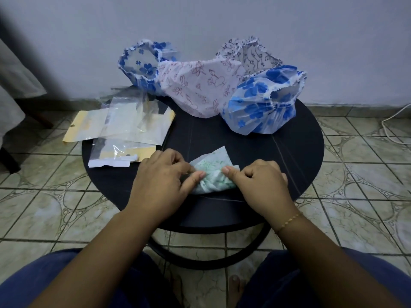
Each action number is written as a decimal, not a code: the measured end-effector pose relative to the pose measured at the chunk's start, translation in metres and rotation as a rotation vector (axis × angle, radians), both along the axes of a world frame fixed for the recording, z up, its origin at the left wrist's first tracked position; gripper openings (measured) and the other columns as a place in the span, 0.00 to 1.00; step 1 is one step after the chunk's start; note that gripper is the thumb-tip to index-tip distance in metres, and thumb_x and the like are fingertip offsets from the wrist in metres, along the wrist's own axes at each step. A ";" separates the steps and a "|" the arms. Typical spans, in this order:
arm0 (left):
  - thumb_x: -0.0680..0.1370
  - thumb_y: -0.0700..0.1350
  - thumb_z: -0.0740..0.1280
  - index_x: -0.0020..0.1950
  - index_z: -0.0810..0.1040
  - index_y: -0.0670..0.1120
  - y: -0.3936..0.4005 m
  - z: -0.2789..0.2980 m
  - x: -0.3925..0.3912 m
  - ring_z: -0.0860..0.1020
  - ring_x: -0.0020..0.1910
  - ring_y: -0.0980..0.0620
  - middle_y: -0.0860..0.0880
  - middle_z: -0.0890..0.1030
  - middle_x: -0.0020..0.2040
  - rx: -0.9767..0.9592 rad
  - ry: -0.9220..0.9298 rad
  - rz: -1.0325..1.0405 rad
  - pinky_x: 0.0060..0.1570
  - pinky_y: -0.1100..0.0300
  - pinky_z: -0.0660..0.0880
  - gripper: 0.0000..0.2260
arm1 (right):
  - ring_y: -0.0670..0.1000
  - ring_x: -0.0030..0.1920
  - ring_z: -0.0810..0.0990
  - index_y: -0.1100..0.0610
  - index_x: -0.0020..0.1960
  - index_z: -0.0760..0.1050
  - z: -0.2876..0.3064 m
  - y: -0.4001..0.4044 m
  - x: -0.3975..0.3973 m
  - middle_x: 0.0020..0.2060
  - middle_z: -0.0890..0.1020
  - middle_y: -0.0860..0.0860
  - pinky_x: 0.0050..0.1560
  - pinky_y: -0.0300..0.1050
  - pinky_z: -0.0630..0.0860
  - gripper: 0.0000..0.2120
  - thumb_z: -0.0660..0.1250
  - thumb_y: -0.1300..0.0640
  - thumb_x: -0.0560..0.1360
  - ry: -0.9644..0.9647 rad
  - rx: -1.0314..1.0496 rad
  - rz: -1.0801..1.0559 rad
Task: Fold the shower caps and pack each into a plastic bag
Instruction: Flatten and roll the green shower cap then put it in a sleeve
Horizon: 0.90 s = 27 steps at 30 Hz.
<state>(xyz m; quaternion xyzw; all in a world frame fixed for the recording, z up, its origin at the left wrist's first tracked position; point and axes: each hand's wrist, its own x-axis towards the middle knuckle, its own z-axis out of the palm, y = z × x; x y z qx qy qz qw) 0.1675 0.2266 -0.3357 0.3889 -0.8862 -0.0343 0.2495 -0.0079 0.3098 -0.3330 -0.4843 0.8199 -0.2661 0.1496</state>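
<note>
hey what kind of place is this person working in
Probably a room in a home, not a workshop: a small round black table stands on a patterned tiled floor against a plain painted wall, and the person sits barefoot with loose shower caps piled up.

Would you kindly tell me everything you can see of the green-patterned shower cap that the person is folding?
The green shower cap is thin, whitish, translucent plastic with a pale green print. It is folded down into a small, crumpled bundle with one flat pointed corner sticking up toward the back. It lies on the near part of the round dark table. The left hand and right hand each pinch an end between thumb and curled fingers, holding it against the tabletop.
</note>
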 end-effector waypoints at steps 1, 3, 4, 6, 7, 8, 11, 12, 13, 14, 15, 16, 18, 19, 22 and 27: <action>0.74 0.62 0.57 0.49 0.82 0.53 0.001 -0.001 -0.002 0.73 0.43 0.51 0.54 0.76 0.43 -0.006 0.009 -0.018 0.44 0.57 0.64 0.19 | 0.47 0.52 0.65 0.51 0.27 0.68 -0.001 -0.002 0.001 0.41 0.73 0.45 0.53 0.45 0.58 0.24 0.59 0.34 0.72 0.027 0.010 -0.014; 0.75 0.55 0.60 0.52 0.80 0.52 0.003 -0.003 -0.007 0.75 0.42 0.50 0.54 0.78 0.44 -0.030 0.002 -0.089 0.42 0.55 0.70 0.14 | 0.48 0.52 0.66 0.50 0.32 0.70 -0.002 -0.003 0.003 0.41 0.73 0.44 0.52 0.45 0.60 0.20 0.61 0.34 0.71 0.074 -0.032 -0.048; 0.75 0.52 0.60 0.50 0.80 0.51 0.003 -0.004 -0.008 0.76 0.40 0.50 0.54 0.80 0.43 -0.043 -0.006 -0.121 0.40 0.53 0.72 0.12 | 0.47 0.52 0.67 0.49 0.37 0.70 -0.002 -0.003 0.004 0.42 0.74 0.44 0.52 0.45 0.61 0.18 0.63 0.35 0.71 0.070 -0.082 -0.060; 0.74 0.49 0.59 0.46 0.81 0.51 0.004 -0.001 -0.009 0.78 0.37 0.49 0.54 0.82 0.40 -0.038 -0.015 -0.131 0.38 0.53 0.74 0.11 | 0.46 0.51 0.67 0.46 0.47 0.69 -0.002 -0.001 0.002 0.45 0.73 0.43 0.52 0.45 0.62 0.14 0.67 0.38 0.70 0.030 -0.168 -0.024; 0.73 0.49 0.58 0.45 0.81 0.51 0.005 0.002 -0.008 0.78 0.35 0.50 0.55 0.82 0.39 -0.024 -0.022 -0.122 0.38 0.54 0.73 0.12 | 0.46 0.53 0.66 0.44 0.50 0.70 -0.002 -0.001 0.001 0.47 0.72 0.43 0.53 0.44 0.61 0.13 0.67 0.40 0.70 0.025 -0.183 0.029; 0.72 0.50 0.57 0.44 0.82 0.52 0.006 0.004 -0.006 0.79 0.35 0.51 0.56 0.83 0.38 -0.008 -0.028 -0.115 0.39 0.55 0.72 0.13 | 0.46 0.55 0.66 0.42 0.52 0.72 -0.002 0.001 -0.001 0.50 0.71 0.42 0.53 0.42 0.58 0.11 0.66 0.41 0.72 0.029 -0.184 0.091; 0.69 0.63 0.59 0.45 0.82 0.54 0.006 0.007 -0.003 0.80 0.39 0.55 0.58 0.83 0.41 0.002 -0.096 -0.104 0.47 0.55 0.67 0.18 | 0.43 0.64 0.59 0.40 0.58 0.74 0.002 0.006 -0.009 0.57 0.66 0.38 0.58 0.40 0.53 0.14 0.63 0.41 0.73 0.025 -0.118 0.258; 0.67 0.68 0.59 0.46 0.81 0.56 0.005 0.006 -0.002 0.79 0.42 0.56 0.59 0.83 0.42 -0.017 -0.130 -0.097 0.50 0.55 0.64 0.21 | 0.42 0.66 0.57 0.39 0.60 0.72 0.005 0.007 -0.012 0.58 0.64 0.37 0.60 0.40 0.52 0.18 0.64 0.40 0.72 0.018 -0.071 0.304; 0.66 0.70 0.58 0.47 0.81 0.56 0.004 0.005 -0.002 0.78 0.45 0.56 0.60 0.82 0.42 -0.031 -0.149 -0.092 0.52 0.55 0.60 0.23 | 0.41 0.66 0.55 0.38 0.62 0.70 0.007 0.007 -0.015 0.60 0.62 0.37 0.61 0.40 0.51 0.22 0.65 0.38 0.70 0.021 -0.019 0.338; 0.66 0.70 0.57 0.47 0.82 0.57 0.002 0.004 -0.002 0.76 0.48 0.57 0.60 0.82 0.42 -0.036 -0.151 -0.089 0.53 0.56 0.57 0.24 | 0.41 0.67 0.53 0.37 0.64 0.69 0.009 0.007 -0.019 0.62 0.62 0.37 0.63 0.40 0.50 0.24 0.67 0.38 0.68 0.035 0.030 0.360; 0.67 0.70 0.57 0.48 0.82 0.57 0.002 0.004 -0.002 0.73 0.51 0.57 0.60 0.82 0.43 -0.034 -0.147 -0.084 0.53 0.56 0.55 0.24 | 0.42 0.68 0.53 0.37 0.64 0.69 0.010 0.006 -0.023 0.64 0.62 0.38 0.63 0.41 0.50 0.24 0.68 0.39 0.68 0.052 0.064 0.373; 0.69 0.70 0.55 0.49 0.82 0.57 0.001 0.004 -0.002 0.70 0.54 0.58 0.60 0.82 0.44 -0.027 -0.141 -0.076 0.54 0.56 0.54 0.24 | 0.42 0.69 0.53 0.37 0.63 0.69 0.011 0.003 -0.025 0.65 0.63 0.39 0.63 0.41 0.50 0.23 0.67 0.40 0.70 0.057 0.079 0.377; 0.71 0.69 0.52 0.53 0.81 0.58 -0.001 0.004 -0.002 0.65 0.57 0.58 0.62 0.79 0.47 -0.014 -0.139 -0.050 0.55 0.56 0.51 0.25 | 0.42 0.68 0.55 0.38 0.61 0.72 0.013 -0.003 -0.027 0.64 0.66 0.39 0.60 0.40 0.50 0.17 0.64 0.41 0.72 0.034 0.079 0.379; 0.72 0.69 0.50 0.55 0.80 0.59 -0.002 0.003 -0.002 0.65 0.57 0.58 0.62 0.78 0.47 -0.008 -0.147 -0.030 0.55 0.55 0.51 0.26 | 0.42 0.67 0.56 0.40 0.60 0.74 0.013 -0.008 -0.027 0.62 0.67 0.40 0.59 0.40 0.51 0.15 0.62 0.41 0.74 0.022 0.082 0.380; 0.74 0.66 0.50 0.59 0.79 0.56 -0.004 0.002 -0.008 0.72 0.52 0.54 0.59 0.80 0.45 -0.005 -0.132 0.059 0.56 0.54 0.54 0.25 | 0.45 0.63 0.61 0.45 0.53 0.76 0.016 -0.024 -0.025 0.56 0.70 0.43 0.58 0.42 0.54 0.13 0.57 0.42 0.77 0.018 0.108 0.367; 0.76 0.48 0.59 0.63 0.76 0.48 -0.004 -0.005 -0.019 0.77 0.57 0.49 0.50 0.80 0.58 -0.104 0.007 0.033 0.60 0.54 0.65 0.17 | 0.50 0.63 0.63 0.48 0.56 0.75 0.014 -0.044 -0.017 0.54 0.70 0.47 0.63 0.48 0.58 0.18 0.51 0.42 0.79 0.034 0.136 0.253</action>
